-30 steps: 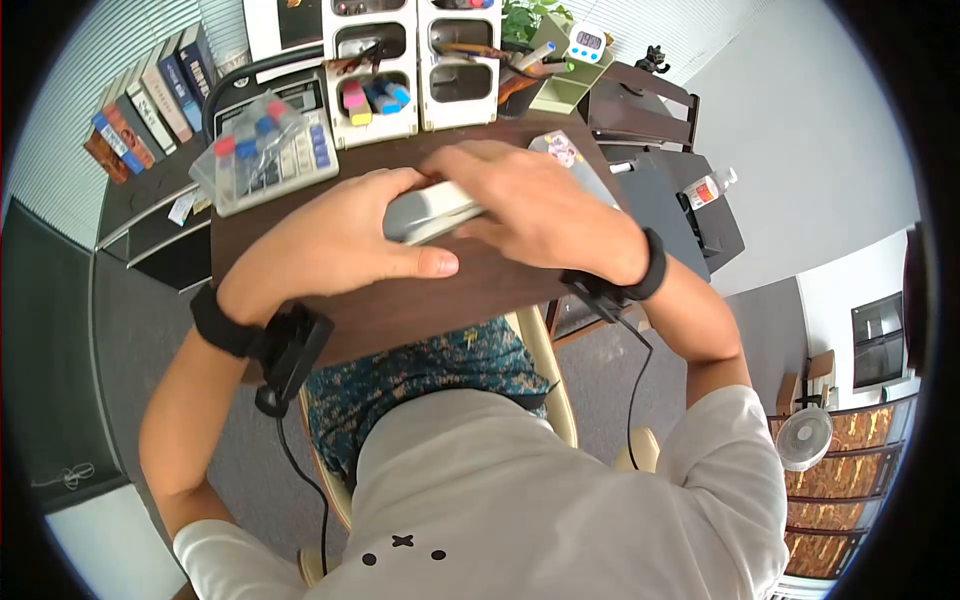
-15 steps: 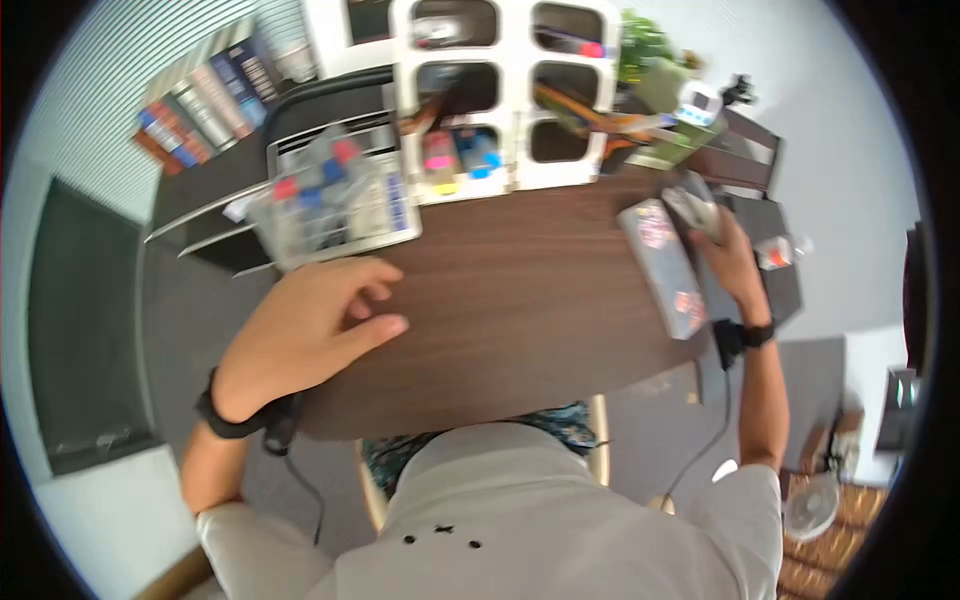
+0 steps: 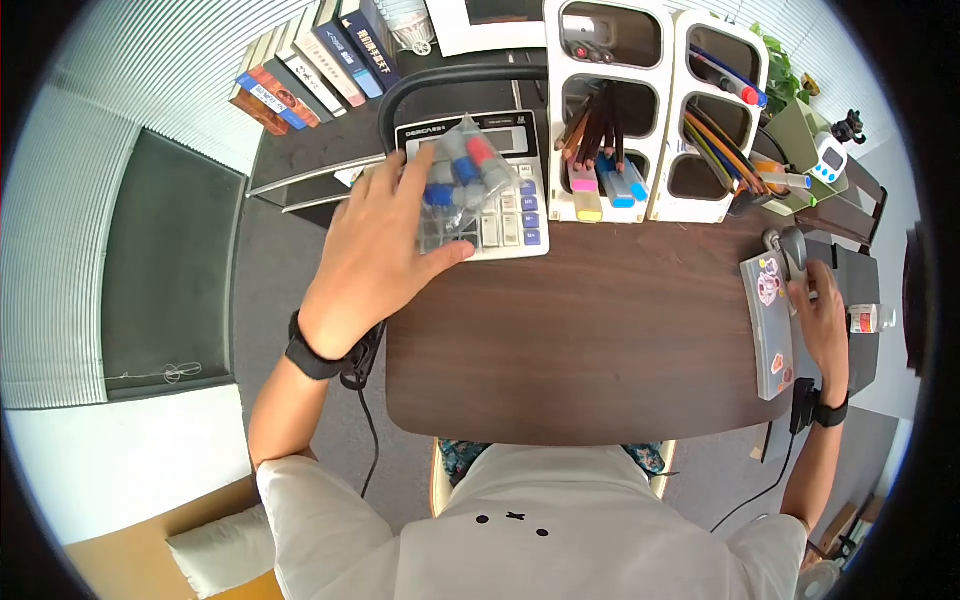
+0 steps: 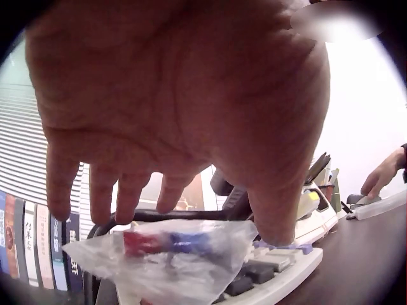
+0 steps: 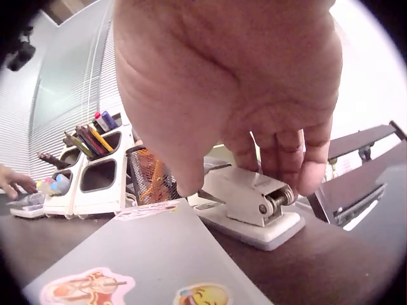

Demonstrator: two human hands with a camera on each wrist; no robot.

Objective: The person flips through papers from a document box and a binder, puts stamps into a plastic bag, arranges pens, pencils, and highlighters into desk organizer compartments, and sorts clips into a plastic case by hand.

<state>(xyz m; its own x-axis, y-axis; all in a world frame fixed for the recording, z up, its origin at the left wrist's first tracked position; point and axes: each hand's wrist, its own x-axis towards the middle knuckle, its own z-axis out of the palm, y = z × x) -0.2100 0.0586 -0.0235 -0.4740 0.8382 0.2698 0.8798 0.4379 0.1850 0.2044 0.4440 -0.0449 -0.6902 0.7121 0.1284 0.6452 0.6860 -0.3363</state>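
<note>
My left hand (image 3: 375, 245) reaches palm down over a clear plastic bag (image 3: 470, 175) holding red and blue pieces, its fingers spread and fairly straight. The bag lies on a white calculator (image 3: 533, 240), and the thumb tip overlaps the keys. In the left wrist view the fingers hang behind the bag (image 4: 184, 254). At the desk's right side, my right hand (image 3: 825, 325) is around a white and grey stapler (image 5: 248, 197) standing on the desk. Its thumb is at the stapler's near side and its loosely extended fingers are beyond it.
A grey case with stickers (image 3: 768, 330) lies left of the right hand. White organizers (image 3: 600, 208) with pencils and highlighters stand at the back. Books (image 3: 320, 70) line the far left, and a bottle (image 3: 870, 318) is at the far right.
Both hands were together at the stapler. The right hand carried it to the desk's right side and its fingers have loosened. The left hand moved over the bag; the head view shifted.
</note>
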